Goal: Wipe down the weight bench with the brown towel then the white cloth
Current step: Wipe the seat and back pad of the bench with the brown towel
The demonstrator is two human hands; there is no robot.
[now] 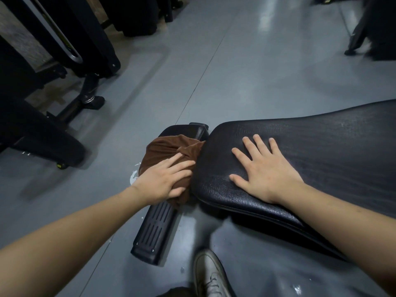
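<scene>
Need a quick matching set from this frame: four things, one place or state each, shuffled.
1. left hand
2. right hand
3. brown towel
4. shoe

a. flat on the bench pad
b. on the grey floor
c. bunched at the pad's end
d. pressing the towel

Pairs: 1-d, 2-a, 3-c, 4-b

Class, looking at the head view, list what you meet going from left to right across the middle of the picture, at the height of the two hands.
Black machine base → left hand → brown towel → right hand → far end of the bench pad.
</scene>
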